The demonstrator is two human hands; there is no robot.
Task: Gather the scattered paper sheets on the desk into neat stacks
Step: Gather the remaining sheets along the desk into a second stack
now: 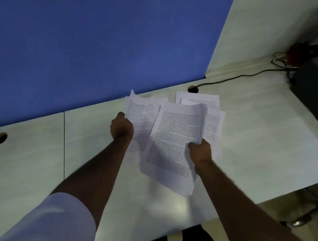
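A thick stack of printed sheets [173, 140] is held tilted above the pale desk [256, 138], with my right hand [200, 151] gripping its right edge, thumb on top. My left hand [121, 127] is closed on the left edge of a loose printed sheet [142, 117], whose far corner curls up near the blue partition. More printed sheets [199, 99] lie flat on the desk behind the stack, and others [213, 124] stick out to its right, partly hidden by it.
A blue partition [84, 49] runs along the desk's far edge. A black cable [232, 77] leads from a grommet hole [192, 89] to a dark device [316, 90] at the right. Another grommet hole [0, 138] is at far left. A chair base [301, 220] shows below the desk's right edge.
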